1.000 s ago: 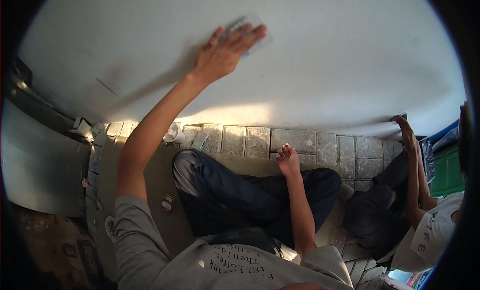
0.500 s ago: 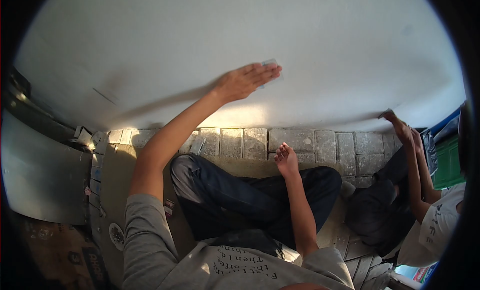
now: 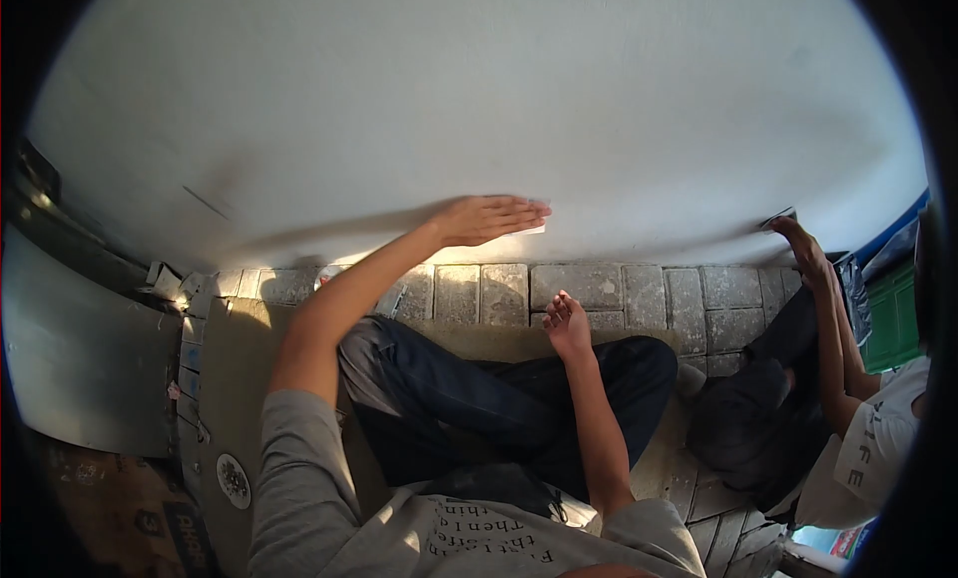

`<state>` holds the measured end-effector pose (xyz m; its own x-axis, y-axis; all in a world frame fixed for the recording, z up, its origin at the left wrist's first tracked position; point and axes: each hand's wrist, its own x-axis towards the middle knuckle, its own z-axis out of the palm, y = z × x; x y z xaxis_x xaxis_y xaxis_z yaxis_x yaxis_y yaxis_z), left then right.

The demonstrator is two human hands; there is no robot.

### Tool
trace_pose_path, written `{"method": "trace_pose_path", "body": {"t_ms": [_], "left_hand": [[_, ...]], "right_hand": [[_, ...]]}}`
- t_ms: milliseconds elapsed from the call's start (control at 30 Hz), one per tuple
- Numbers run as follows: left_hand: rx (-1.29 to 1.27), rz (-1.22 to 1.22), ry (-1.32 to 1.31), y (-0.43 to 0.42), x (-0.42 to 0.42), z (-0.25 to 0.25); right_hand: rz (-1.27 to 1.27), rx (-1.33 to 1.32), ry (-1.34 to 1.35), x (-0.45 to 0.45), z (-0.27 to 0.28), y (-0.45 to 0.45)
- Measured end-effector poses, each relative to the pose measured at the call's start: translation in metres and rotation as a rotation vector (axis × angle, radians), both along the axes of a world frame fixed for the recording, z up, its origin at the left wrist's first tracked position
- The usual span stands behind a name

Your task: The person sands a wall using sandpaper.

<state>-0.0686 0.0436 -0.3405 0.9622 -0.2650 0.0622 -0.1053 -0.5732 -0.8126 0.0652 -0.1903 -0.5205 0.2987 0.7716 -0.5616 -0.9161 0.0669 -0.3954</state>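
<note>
My left hand (image 3: pixel 487 222) lies flat against the white wall (image 3: pixel 339 89), fingers stretched out and together. Under its fingers it presses a thin pale rectangular piece (image 3: pixel 536 229), whose edges show past the fingertips; most of the piece is hidden and its material is unclear. Low over my crossed legs (image 3: pixel 479 388), my right hand (image 3: pixel 567 323) hovers with loosely curled fingers, a little apart. Nothing shows in it.
Grey paving blocks (image 3: pixel 579 284) run along the wall's foot. At the right, another person's hand (image 3: pixel 793 231) holds a small dark-edged piece at the wall. Left are a round patterned dish (image 3: pixel 234 480), a cardboard box (image 3: pixel 110 513) and a curved metal sheet (image 3: pixel 90 348).
My left hand has slid down the wall and slightly left, taking the pale piece along. My right hand has barely moved. The other person's hand has shifted slightly at the wall.
</note>
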Motion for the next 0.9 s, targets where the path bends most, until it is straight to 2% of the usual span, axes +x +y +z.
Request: {"method": "trace_pose_path", "body": {"t_ms": [67,133,267,333,400,533,633,767,900], "left_hand": [[-0.091,-0.049,-0.014,-0.011,0.002,0.037],[-0.050,-0.240,-0.249,-0.012,0.011,0.084],[0.044,-0.092,-0.282,0.001,0.015,0.169],[-0.024,-0.075,-0.285,0.005,0.017,0.167],[0.096,-0.149,-0.240,0.013,0.021,0.141],[0.022,-0.158,0.028,0.010,0.021,0.059],[0.063,-0.155,0.129,0.009,0.022,0.055],[0.119,-0.272,-0.054,0.020,0.035,0.098],[0.186,-0.142,-0.184,0.014,0.035,0.174]], "right_hand": [[0.001,-0.005,-0.001,0.001,0.000,0.000],[-0.002,-0.013,0.011,0.000,-0.001,0.001],[0.016,-0.007,0.008,-0.004,-0.001,0.000],[0.011,-0.022,0.003,-0.003,0.001,0.000],[0.003,-0.021,0.015,-0.001,-0.001,0.000],[-0.002,0.008,0.006,-0.003,-0.003,-0.001],[0.005,0.013,0.005,0.001,0.000,0.002],[0.005,0.004,0.021,-0.003,0.005,-0.002],[0.011,0.031,0.016,-0.002,0.000,0.000]]}}
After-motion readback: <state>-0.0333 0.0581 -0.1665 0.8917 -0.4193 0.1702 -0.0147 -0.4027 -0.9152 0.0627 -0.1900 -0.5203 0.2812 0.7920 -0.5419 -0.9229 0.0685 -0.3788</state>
